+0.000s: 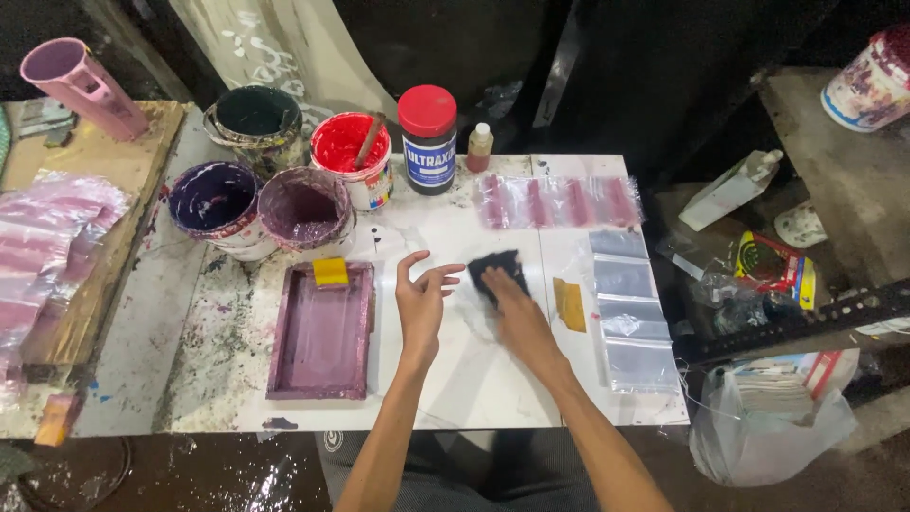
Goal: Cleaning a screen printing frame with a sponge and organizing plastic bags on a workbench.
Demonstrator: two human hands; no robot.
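White board worktop – wiping step in hand, by look of it. Purple-stained rectangular printing frame lies left of left fingers. Right hand, fingers together, flat, presses dark cloth wad under fingertips. Left hand – fingers spread, empty, just beside cloth. Next stroke needs steady downward pressure.

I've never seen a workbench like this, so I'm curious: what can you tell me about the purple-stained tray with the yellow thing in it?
The tray is a shallow rectangular frame with raised edges, stained purple-pink all over, its inside smeared with wet-looking ink. It lies flat on the white tabletop, long side pointing away from the person. A small yellow scraper rests at its far end. The left hand hovers just to its right, not touching it. Paint tubs stand behind it.
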